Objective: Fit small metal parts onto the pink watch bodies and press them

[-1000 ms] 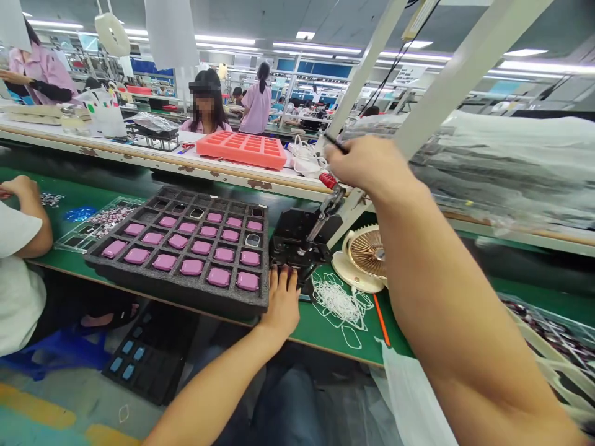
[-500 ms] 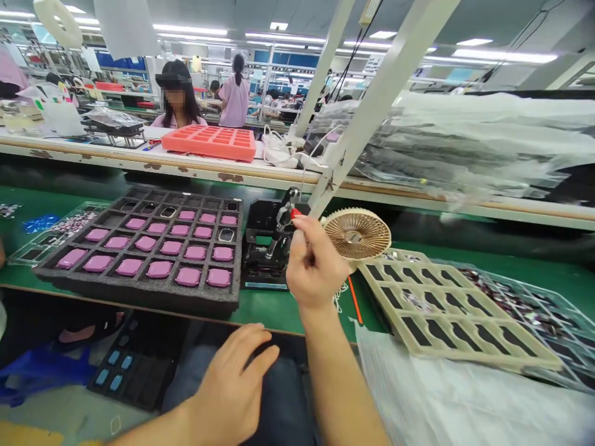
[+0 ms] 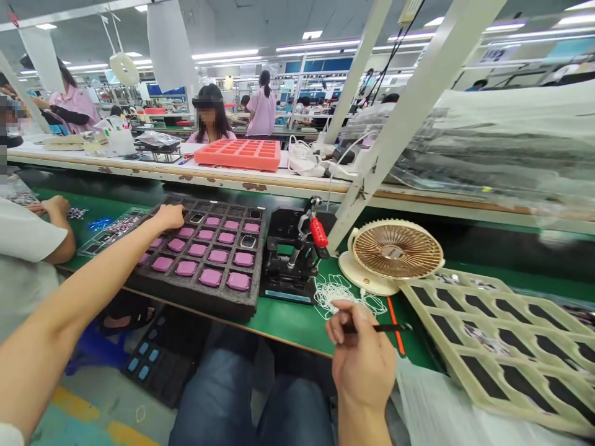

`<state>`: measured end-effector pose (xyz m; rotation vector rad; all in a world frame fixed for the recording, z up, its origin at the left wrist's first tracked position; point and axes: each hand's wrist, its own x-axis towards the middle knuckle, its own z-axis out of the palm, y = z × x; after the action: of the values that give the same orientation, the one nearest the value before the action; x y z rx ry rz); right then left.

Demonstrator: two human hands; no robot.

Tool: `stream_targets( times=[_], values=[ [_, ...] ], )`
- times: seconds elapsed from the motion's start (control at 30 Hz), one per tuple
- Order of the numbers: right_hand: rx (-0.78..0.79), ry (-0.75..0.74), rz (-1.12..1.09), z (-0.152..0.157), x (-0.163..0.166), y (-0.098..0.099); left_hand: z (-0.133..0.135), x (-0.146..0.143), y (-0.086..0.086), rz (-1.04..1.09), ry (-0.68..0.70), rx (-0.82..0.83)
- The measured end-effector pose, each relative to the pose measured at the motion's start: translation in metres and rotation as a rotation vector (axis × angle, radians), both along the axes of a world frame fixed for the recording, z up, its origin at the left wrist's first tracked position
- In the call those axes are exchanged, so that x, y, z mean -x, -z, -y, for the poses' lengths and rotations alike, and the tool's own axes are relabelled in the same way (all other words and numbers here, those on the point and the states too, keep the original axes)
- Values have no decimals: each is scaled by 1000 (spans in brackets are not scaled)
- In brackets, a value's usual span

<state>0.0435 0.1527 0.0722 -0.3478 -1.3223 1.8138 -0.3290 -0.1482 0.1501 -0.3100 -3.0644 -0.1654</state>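
My left hand [image 3: 170, 216] reaches out over the far left part of the black foam tray [image 3: 204, 296], fingers curled down into a cell; what they hold is hidden. The tray carries several pink square parts [image 3: 210, 277]. My right hand [image 3: 360, 353] hovers near the table's front edge, pinched on a thin black tool [image 3: 385, 327] that points right. Just beyond it lies a heap of thin white rings [image 3: 341, 292]. A black press jig [image 3: 292, 260] with a red-handled lever [image 3: 318, 231] stands between tray and rings.
A small beige fan [image 3: 393, 254] sits right of the jig. A cream compartment tray [image 3: 502, 341] lies at the right. A slanted white post [image 3: 409, 118] rises behind the jig. Another person's arm [image 3: 56, 223] rests at the left. An orange tray [image 3: 239, 153] lies on the back bench.
My left hand went from near my lap out to the foam tray's far left. My right hand left the red lever and dropped to the front edge, now holding the thin tool.
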Motion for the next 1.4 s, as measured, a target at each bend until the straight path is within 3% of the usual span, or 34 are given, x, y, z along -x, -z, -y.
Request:
stream_targets(
  times=[0.17, 0.27, 0.43, 0.57, 0.67, 0.77, 0.83, 0.93, 1.03, 1.13, 1.23, 1.4],
  values=[
    [36, 136, 93, 1, -23, 36, 0, 31, 6, 109, -14, -16],
    [94, 57, 217, 5, -37, 47, 8, 25, 1, 105, 12, -117],
    [192, -177, 309, 17, -63, 47, 21, -3, -13, 63, 27, -424],
    [80, -198, 316, 21, -88, 55, 27, -35, -28, 45, 12, -806],
    [15, -195, 307, 24, -106, 66, 25, -92, -27, 55, 58, -1119],
    [31, -188, 298, 31, -115, 71, 6, -187, -6, 183, 138, -1382],
    [6, -182, 263, 38, -115, 65, -16, -258, 15, 650, 104, -1870],
    [-145, -164, 182, 46, -109, 42, -54, -341, 41, 1237, -117, -2153],
    [-329, -139, 120, 48, -104, 17, -84, -376, 53, 1417, -125, -2165],
    [-528, -145, 95, 49, -103, 1, -98, -377, 61, 1459, -86, -2055],
    [-680, -142, 68, 53, -100, -2, -100, -371, 67, 1470, -41, -1961],
    [-729, -141, 65, 57, -88, 0, -101, -369, 64, 1316, 42, -1781]
  ],
)
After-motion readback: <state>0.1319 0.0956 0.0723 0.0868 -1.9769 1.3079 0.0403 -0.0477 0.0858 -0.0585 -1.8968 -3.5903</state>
